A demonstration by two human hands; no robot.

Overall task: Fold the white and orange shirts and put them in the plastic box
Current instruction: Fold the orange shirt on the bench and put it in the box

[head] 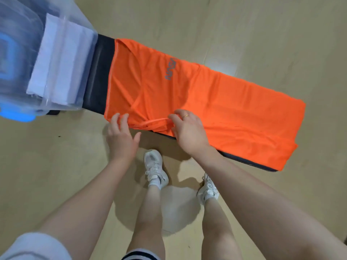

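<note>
Orange shirt (216,102) spread along the counter (99,72); white shirt (62,64) already folded in the plastic box (16,30). Left hand (122,136) and right hand (187,128) pinch its near edge. Risk: slick cloth overhanging may slide to the floor

Probably a gym or bare indoor activity room: pale wood-look floor (244,25) fills the frame, and a long black padded table (99,76) like a workout bench crosses the middle. Which one stays unclear.
</note>
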